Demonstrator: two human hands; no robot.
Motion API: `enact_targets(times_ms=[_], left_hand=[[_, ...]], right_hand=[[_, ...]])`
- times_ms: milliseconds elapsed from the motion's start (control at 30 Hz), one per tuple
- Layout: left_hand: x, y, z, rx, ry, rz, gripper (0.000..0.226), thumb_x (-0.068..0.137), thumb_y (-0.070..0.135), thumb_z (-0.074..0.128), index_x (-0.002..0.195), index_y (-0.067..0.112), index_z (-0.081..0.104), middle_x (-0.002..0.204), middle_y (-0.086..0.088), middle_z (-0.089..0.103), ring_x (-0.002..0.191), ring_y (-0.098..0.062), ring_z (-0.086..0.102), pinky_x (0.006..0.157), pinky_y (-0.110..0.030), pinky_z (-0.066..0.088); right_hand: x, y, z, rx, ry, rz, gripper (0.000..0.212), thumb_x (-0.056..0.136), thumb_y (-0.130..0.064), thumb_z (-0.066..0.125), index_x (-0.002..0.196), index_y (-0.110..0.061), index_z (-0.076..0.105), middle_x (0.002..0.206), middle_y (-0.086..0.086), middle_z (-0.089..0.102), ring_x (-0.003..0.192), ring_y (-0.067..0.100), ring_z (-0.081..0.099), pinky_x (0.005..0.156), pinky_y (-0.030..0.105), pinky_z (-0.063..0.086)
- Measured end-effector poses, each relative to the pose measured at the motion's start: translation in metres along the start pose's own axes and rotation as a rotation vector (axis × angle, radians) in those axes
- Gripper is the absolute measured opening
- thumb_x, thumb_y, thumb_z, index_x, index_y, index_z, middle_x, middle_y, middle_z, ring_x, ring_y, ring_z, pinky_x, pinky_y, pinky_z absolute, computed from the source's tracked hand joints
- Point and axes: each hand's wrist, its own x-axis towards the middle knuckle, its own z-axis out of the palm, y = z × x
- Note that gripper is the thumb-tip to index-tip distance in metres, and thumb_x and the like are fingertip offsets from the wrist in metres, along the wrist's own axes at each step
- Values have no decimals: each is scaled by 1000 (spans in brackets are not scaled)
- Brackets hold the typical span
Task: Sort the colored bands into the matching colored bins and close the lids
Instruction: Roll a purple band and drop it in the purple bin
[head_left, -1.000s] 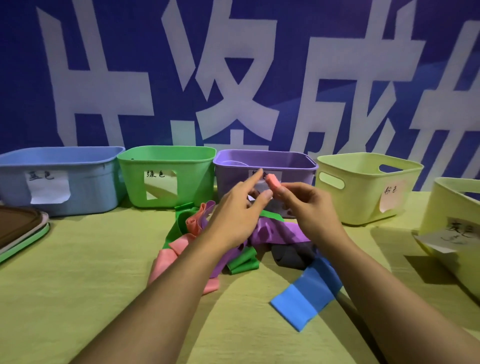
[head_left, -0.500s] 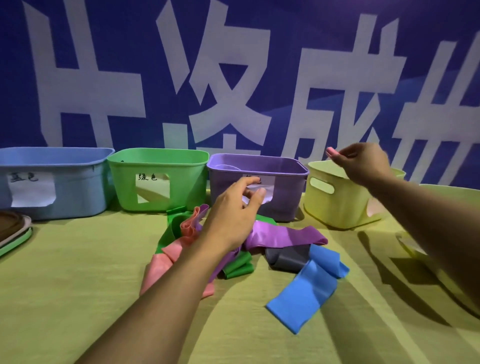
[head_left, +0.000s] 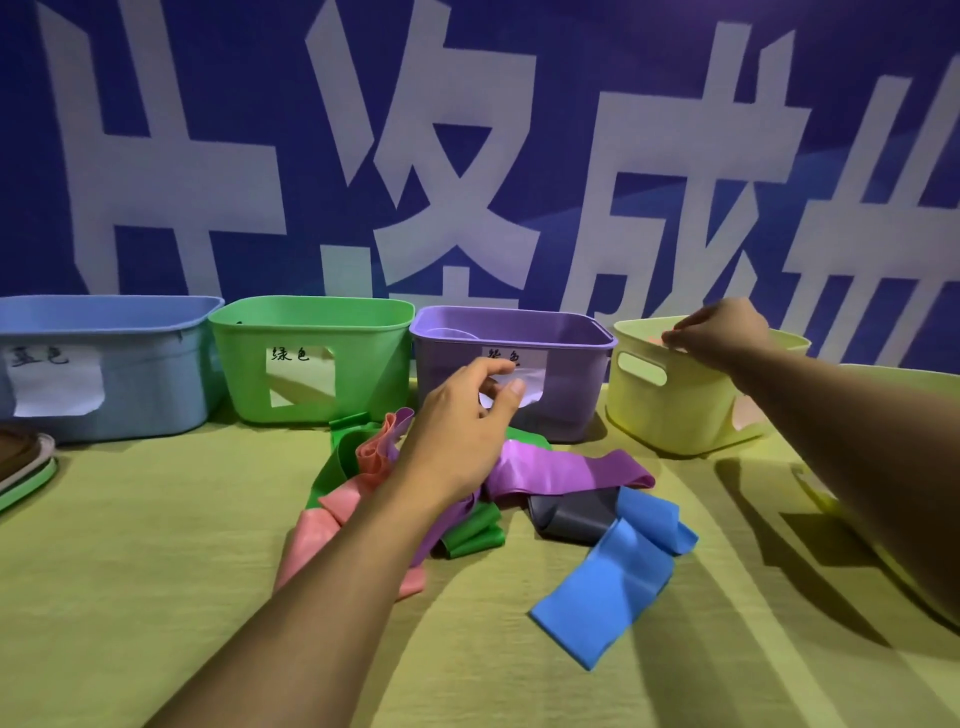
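Head view: right hand (head_left: 719, 332) over rim of pale yellow plastic bin (head_left: 670, 410), fingertips curled, pinching small pink bit at bin's opening; left hand (head_left: 467, 421) hovers above tangled pile, fingers loosely curled, holding nothing; pile on green cloth table (head_left: 130, 571): pink bands (head_left: 332, 512), green band (head_left: 470, 530), purple band (head_left: 566, 467), grey band (head_left: 571, 514), blue band (head_left: 613, 582); green plastic bin (head_left: 311, 358) label reads "绿色"; blue plastic bin (head_left: 104, 364) and purple plastic bin (head_left: 561, 364) labels partly legible, ending "色"; lids (head_left: 23, 467) stacked far left.
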Motion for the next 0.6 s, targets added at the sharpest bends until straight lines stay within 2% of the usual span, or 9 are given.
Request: enact_targets(times_ms=[67,200,433,533,600], left_hand=[[0,-1,0,-10,5,-1,32,104,42,53,133,30,61,96,17,59,73,-2,57,69,-28,47],[1,-2,-1,5,-5,-3,31,105,43,52,131,30,61,99,15,61,76,-3,59,71,-29,50],[0,-4,0,29,-16,-10,30,104,41,54,131,31,61,97,13,61,67,-1,55,63,-23,41],[1,-7,0,41,-35,-16,29,100,40,60,128,32,63,104,12,66,75,-6,63,74,-30,51],[1,-11,2,57,-62,-25,27,97,37,67,123,31,66,106,12,68,85,-9,67,85,-34,55]], right_hand=[[-4,1,-2,14,32,-44,33,95,-22,72,120,-1,71,116,17,71,93,24,62,79,37,54],[-26,-5,2,86,62,-167,30,98,-21,68,123,-6,70,118,11,71,97,20,63,81,33,52],[-85,-29,28,300,49,-348,22,96,-24,71,115,-14,73,102,0,74,94,12,69,83,24,54],[-108,-37,45,378,1,-435,11,93,-19,75,104,-18,75,93,-3,74,86,7,69,80,20,54],[-119,-37,60,358,-108,-478,10,91,-19,76,101,-17,74,89,-6,74,80,3,68,77,17,54]])
